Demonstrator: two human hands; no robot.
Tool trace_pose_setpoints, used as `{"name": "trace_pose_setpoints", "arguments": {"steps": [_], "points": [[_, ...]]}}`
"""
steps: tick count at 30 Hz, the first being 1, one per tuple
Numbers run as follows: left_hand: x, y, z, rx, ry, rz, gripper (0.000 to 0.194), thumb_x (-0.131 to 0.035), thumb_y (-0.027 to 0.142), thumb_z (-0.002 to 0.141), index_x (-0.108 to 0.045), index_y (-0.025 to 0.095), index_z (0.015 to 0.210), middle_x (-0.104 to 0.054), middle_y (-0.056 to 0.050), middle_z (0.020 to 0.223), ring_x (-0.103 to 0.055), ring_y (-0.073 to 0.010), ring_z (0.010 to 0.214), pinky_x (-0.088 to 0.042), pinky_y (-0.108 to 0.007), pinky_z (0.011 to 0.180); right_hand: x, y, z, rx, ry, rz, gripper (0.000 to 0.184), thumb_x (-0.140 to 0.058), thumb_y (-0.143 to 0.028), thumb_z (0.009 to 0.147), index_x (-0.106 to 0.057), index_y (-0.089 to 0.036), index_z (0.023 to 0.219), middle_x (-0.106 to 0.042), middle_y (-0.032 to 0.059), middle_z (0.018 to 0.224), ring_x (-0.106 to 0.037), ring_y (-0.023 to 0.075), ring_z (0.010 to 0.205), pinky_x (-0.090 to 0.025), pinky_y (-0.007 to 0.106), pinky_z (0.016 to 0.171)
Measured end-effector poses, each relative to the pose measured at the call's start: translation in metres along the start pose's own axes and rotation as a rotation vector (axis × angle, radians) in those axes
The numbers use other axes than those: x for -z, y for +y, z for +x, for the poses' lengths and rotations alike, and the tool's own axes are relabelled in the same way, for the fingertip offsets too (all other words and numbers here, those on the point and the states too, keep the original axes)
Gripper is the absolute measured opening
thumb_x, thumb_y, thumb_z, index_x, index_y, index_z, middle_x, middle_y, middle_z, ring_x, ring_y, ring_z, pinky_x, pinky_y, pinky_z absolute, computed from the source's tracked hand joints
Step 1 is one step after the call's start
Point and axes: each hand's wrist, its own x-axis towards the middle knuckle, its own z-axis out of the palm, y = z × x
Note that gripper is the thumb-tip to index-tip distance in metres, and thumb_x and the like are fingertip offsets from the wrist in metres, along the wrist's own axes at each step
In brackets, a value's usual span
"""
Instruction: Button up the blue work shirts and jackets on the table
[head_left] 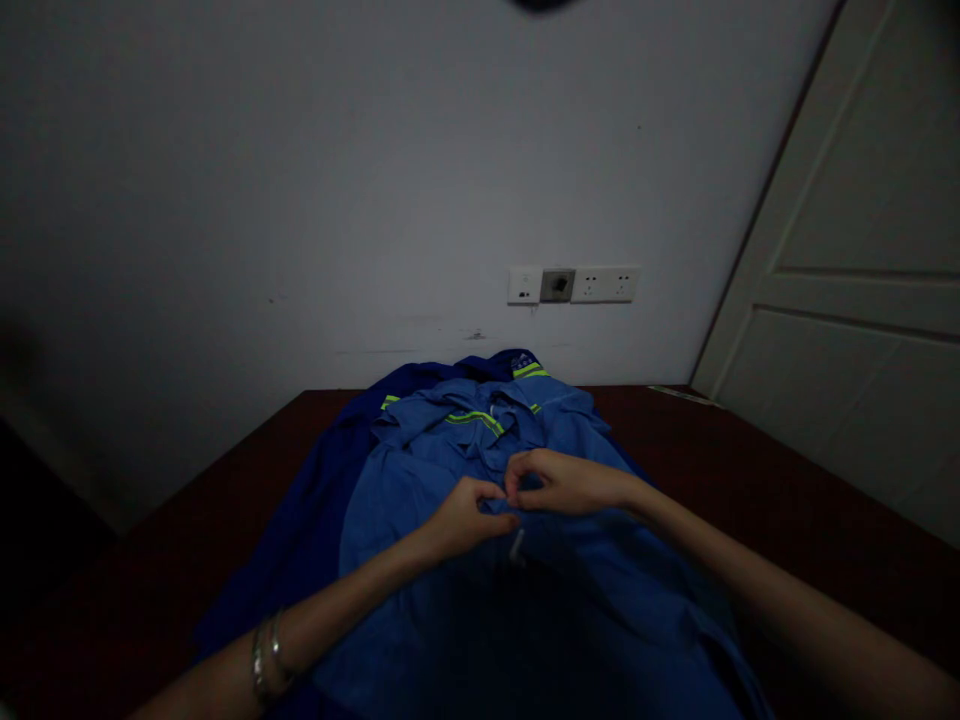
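Observation:
A light blue garment (pixel 409 475) with yellow-green trim lies spread out, its upper part gathered into folds. My left hand (pixel 469 518) is at its middle, thumb and index finger closed around the cloth. Close against it, my right hand (pixel 551 482) pinches the same area between thumb and fingertips. What exactly sits between the fingertips is too dark and small to make out. Just below them a small white strip (pixel 517 545) shows on the cloth. Shadow covers the lower part of the garment.
Under the garment is a darker blue one (pixel 300 530) with yellow-green stripes, on a dark red-brown surface (pixel 645 420). A grey-white wall stands behind, with sockets (pixel 606 285). At the right is a pale panelled door (pixel 847 300), with a thin strip (pixel 686 396) lying near it.

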Motion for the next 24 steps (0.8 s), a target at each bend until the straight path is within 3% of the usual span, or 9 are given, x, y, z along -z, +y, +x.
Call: {"name": "trace_pose_setpoints", "arguments": {"steps": [15,20,24], "points": [[0.004,0.012,-0.011,-0.194,-0.027,0.199,0.020,-0.056,0.022,0.069,-0.068,0.012,0.082,-0.067,-0.002,0.076,-0.056,-0.0135,0.067,-0.037,-0.020,0.061,-0.004,0.002,-0.004,-0.071,-0.038,0.153,0.020,-0.051,-0.021,0.075,-0.066,-0.011,0.084,-0.063,0.0028,0.079,-0.054,0.0109,0.071,-0.039,0.019,0.063],[0.003,0.015,-0.013,-0.215,-0.061,0.206,0.018,-0.056,0.021,0.070,-0.068,0.013,0.081,-0.067,-0.002,0.075,-0.056,-0.0135,0.067,-0.038,-0.020,0.061,-0.007,0.008,-0.002,-0.144,-0.095,0.277,0.019,-0.053,-0.020,0.072,-0.066,-0.011,0.083,-0.060,0.0007,0.071,-0.049,0.0078,0.061,-0.036,0.018,0.055],[0.012,0.017,-0.015,-0.214,-0.067,0.192,0.026,-0.060,0.027,0.070,-0.066,0.014,0.091,-0.066,-0.003,0.084,-0.056,-0.0146,0.074,-0.040,-0.022,0.067,-0.008,0.008,-0.004,-0.184,-0.022,0.309,0.022,-0.056,-0.027,0.073,-0.065,-0.011,0.084,-0.057,-0.0005,0.067,-0.047,0.0070,0.057,-0.033,0.018,0.052]]}}
